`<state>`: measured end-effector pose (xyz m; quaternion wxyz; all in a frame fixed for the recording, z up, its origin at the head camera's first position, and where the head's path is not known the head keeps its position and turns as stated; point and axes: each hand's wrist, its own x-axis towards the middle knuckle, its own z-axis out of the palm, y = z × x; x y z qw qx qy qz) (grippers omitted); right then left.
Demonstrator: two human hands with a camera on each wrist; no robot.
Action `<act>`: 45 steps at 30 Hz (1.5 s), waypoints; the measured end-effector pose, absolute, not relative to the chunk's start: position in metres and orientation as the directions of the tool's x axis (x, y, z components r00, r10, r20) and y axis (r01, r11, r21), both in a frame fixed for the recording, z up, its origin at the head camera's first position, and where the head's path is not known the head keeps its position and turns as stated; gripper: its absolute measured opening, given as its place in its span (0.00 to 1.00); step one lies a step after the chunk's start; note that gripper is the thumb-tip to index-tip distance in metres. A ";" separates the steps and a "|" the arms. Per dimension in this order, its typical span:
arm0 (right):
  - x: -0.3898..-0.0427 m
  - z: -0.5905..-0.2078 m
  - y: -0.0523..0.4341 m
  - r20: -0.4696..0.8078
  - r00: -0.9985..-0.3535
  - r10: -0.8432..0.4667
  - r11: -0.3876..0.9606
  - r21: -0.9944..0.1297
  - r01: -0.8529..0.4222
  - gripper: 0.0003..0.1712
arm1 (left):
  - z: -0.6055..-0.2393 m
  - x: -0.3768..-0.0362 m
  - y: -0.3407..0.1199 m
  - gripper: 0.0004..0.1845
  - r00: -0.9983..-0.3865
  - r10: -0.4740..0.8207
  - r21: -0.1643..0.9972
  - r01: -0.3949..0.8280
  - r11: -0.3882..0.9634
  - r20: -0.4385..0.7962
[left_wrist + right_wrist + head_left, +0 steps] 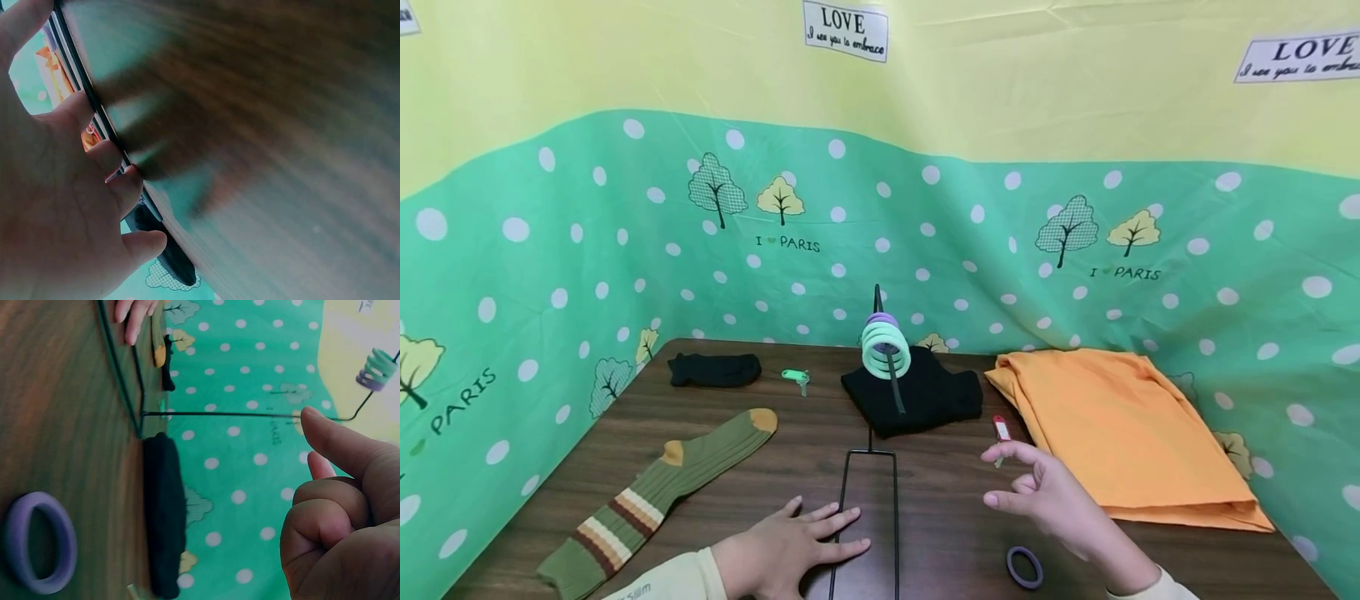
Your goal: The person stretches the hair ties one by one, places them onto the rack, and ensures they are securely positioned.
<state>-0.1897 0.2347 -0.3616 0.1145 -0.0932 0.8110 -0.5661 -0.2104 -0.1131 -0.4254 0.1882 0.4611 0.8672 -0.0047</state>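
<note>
My left hand (782, 546) lies with fingers spread over the left side of the black wire base (896, 517) of a stand; in the left wrist view its fingertips are right at the wire. On the stand's raised arm hang several mint green hair ties (886, 350), with purple ones (882, 318) behind them. Raised over the table, my right hand (1056, 508) holds nothing; its thumb and index finger are apart and the other fingers are bent. A purple hair tie (1025, 568) lies on the table below it, also seen large in the right wrist view.
A striped green sock (655, 500) lies at left, a black sock (715, 371) behind it. Near the back are a green-tagged key (795, 377) and folded black cloth (940, 396). A red key tag (1001, 428) and orange cloth (1120, 433) are at right. A dotted curtain (880, 208) surrounds the table.
</note>
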 end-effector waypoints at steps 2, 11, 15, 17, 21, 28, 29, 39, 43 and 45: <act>-0.190 -0.366 0.240 -0.127 -0.953 -0.276 0.343 -0.939 0.026 0.32 | -0.425 -0.210 -0.113 0.44 -0.504 0.801 0.163 0.804 0.572 -0.324; -0.186 -0.392 0.264 -0.251 -0.909 -0.332 0.348 -0.929 0.130 0.34 | -0.424 -0.210 -0.115 0.43 -0.483 0.826 0.181 0.820 0.543 -0.290; -0.184 -0.401 0.273 -0.289 -0.894 -0.343 0.360 -0.919 0.159 0.34 | -0.424 -0.210 -0.115 0.43 -0.487 0.820 0.203 0.807 0.554 -0.301; -0.183 -0.406 0.277 -0.304 -0.879 -0.367 0.359 -0.918 0.167 0.35 | -0.424 -0.210 -0.115 0.43 -0.488 0.817 0.204 0.805 0.557 -0.305; -0.183 -0.414 0.286 -0.332 -0.831 -0.446 0.341 -0.922 0.185 0.36 | -0.424 -0.210 -0.115 0.43 -0.490 0.815 0.203 0.803 0.560 -0.310; -0.184 -0.428 0.299 -0.346 -0.742 -0.575 0.295 -0.933 0.207 0.33 | -0.423 -0.210 -0.115 0.43 -0.489 0.820 0.205 0.806 0.556 -0.298; -0.184 -0.430 0.300 -0.344 -0.730 -0.590 0.277 -0.936 0.216 0.33 | -0.423 -0.210 -0.115 0.43 -0.489 0.820 0.206 0.806 0.555 -0.298; -0.183 -0.436 0.302 -0.318 -0.733 -0.601 0.271 -0.944 0.187 0.30 | -0.424 -0.210 -0.116 0.43 -0.476 0.835 0.191 0.824 0.533 -0.276; -0.184 -0.437 0.303 -0.324 -0.735 -0.596 0.273 -0.942 0.194 0.28 | -0.425 -0.210 -0.116 0.43 -0.474 0.837 0.186 0.827 0.530 -0.274; -0.184 -0.439 0.303 -0.327 -0.728 -0.602 0.261 -0.943 0.207 0.28 | -0.425 -0.210 -0.116 0.43 -0.474 0.836 0.187 0.827 0.530 -0.275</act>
